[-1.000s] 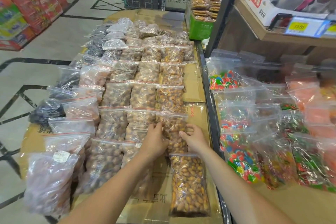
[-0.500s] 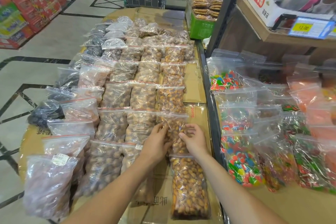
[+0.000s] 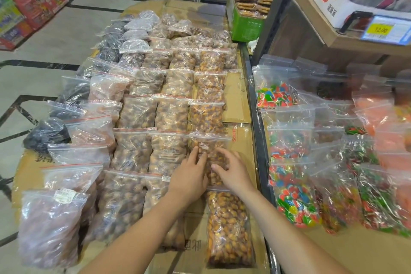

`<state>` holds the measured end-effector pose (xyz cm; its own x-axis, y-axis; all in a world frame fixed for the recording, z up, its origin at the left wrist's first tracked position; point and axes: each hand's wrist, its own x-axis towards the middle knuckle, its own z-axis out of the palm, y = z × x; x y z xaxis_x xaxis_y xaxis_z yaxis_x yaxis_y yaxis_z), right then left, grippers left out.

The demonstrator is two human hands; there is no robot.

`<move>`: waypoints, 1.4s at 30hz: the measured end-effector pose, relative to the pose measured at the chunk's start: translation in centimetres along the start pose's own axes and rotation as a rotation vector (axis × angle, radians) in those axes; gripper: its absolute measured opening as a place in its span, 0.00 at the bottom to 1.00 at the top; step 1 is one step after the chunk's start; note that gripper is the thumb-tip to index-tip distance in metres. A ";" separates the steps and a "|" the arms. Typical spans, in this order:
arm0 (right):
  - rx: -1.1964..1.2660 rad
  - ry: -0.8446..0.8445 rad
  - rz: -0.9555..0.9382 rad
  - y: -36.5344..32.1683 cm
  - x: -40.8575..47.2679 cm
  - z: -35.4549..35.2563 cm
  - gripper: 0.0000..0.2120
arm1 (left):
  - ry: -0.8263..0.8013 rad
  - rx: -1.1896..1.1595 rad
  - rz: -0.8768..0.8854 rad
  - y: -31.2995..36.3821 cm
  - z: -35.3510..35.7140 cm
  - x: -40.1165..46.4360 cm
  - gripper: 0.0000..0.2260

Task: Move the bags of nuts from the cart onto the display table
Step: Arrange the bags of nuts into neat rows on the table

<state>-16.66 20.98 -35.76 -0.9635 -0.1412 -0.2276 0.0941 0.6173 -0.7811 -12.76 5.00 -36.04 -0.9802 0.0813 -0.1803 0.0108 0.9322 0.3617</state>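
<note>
Several clear zip bags of nuts lie in rows on the cardboard-covered display table [image 3: 236, 100]. In the right-hand row, both my hands lie on one bag of orange-brown nuts [image 3: 210, 143]. My left hand [image 3: 190, 177] presses its left side with fingers stretched forward. My right hand [image 3: 233, 170] rests on its right side, fingers bent a little onto the plastic. Another bag of the same nuts [image 3: 229, 227] lies just below my hands, nearest to me. No cart is in view.
Bags of coloured candy [image 3: 295, 204] fill the shelf on the right, behind a dark metal rail [image 3: 255, 131]. A green box of biscuits [image 3: 244, 22] stands at the table's far end. Dark dried-fruit bags [image 3: 46, 133] line the table's left edge. Tiled floor lies to the left.
Both hands have shifted slightly forward on the nut bag and closer together. The bags have not visibly moved.
</note>
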 end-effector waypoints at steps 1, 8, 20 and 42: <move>-0.005 -0.011 -0.001 0.1 0.0 -0.1 0.24 | -0.023 0.028 -0.020 0.2 -0.2 0.1 0.29; -0.122 -0.070 -0.028 0.4 -0.9 -0.4 0.30 | -0.057 0.165 -0.013 1.0 -0.7 0.2 0.33; -0.218 -0.213 -0.068 1.2 -0.8 -0.2 0.34 | -0.114 0.245 -0.040 0.8 1.0 0.2 0.36; -0.063 -0.280 0.230 4.4 -12.2 -4.0 0.32 | -0.099 -0.522 -0.287 7.2 3.5 -11.5 0.28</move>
<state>-5.48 28.53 -34.07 -0.8120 -0.1946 -0.5502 0.2759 0.7028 -0.6558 -0.76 11.99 -34.60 -0.9062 -0.0920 -0.4126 -0.3746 0.6272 0.6828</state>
